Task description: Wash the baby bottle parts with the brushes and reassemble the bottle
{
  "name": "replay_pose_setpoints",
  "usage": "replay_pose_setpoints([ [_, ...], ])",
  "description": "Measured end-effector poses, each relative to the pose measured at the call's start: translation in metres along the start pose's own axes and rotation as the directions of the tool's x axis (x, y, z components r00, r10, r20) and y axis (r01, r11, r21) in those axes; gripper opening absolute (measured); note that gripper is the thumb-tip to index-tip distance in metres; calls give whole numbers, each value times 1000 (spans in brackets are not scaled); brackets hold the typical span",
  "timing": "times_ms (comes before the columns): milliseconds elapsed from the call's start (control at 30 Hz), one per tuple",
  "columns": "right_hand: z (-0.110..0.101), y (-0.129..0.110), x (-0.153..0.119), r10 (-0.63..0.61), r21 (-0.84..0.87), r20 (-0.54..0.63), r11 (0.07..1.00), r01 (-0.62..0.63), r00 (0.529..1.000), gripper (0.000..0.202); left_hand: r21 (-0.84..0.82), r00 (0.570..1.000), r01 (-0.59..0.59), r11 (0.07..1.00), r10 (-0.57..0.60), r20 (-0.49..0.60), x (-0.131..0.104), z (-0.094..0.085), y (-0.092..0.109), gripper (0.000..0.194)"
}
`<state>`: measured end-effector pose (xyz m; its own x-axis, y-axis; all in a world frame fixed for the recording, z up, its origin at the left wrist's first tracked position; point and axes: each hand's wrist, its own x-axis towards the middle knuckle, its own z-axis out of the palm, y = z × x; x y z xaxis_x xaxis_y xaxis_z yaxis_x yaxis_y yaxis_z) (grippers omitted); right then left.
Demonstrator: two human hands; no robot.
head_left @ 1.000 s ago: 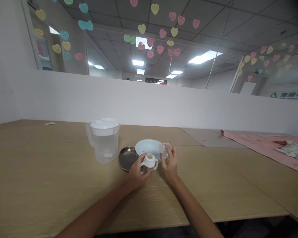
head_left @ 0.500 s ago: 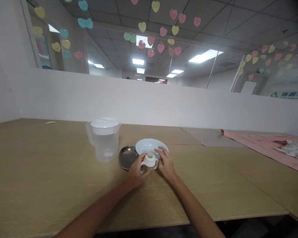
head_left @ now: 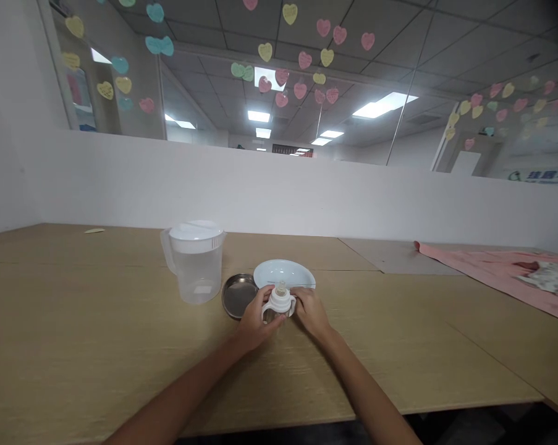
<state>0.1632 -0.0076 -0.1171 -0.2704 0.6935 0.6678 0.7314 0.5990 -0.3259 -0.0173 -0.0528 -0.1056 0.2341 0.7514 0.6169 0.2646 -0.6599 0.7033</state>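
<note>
My left hand (head_left: 254, 321) is reaching in low, fingers wrapped around the bottle (head_left: 280, 301). My right hand (head_left: 310, 309) is curling at its handle, grip unclear.

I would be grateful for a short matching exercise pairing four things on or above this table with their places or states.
Things:
1. pitcher
2. metal dish
3. handled bottle
4. cloth

Places or states:
A. in the left hand
B. pink, reaching the picture's right edge
C. white lid on
D. beside the pale bowl

Pairs: 1-C, 2-D, 3-A, 4-B
</note>
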Motion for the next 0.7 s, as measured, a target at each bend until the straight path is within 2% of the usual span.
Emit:
replay_pose_setpoints([
  [167,-9,-10,-1,-8,10,-188,1000,10,982,30,-87,996,89,992,-90,-7,1,1,3,63],
  [233,-13,-16,-3,-46,64,-198,996,60,979,29,-90,993,115,989,-116,-2,2,0,8,59],
  [367,-15,-27,-6,-131,162,-143,975,154,981,28,-112,988,154,982,-151,30,4,-4,17,52],
  [533,-11,-37,-5,-36,263,-146,962,74,989,31,-151,984,170,974,-160,71,5,-6,20,51],
  [700,-11,-39,-2,68,390,-154,921,-2,986,24,-182,983,161,970,-140,118,8,-8,22,51],
])
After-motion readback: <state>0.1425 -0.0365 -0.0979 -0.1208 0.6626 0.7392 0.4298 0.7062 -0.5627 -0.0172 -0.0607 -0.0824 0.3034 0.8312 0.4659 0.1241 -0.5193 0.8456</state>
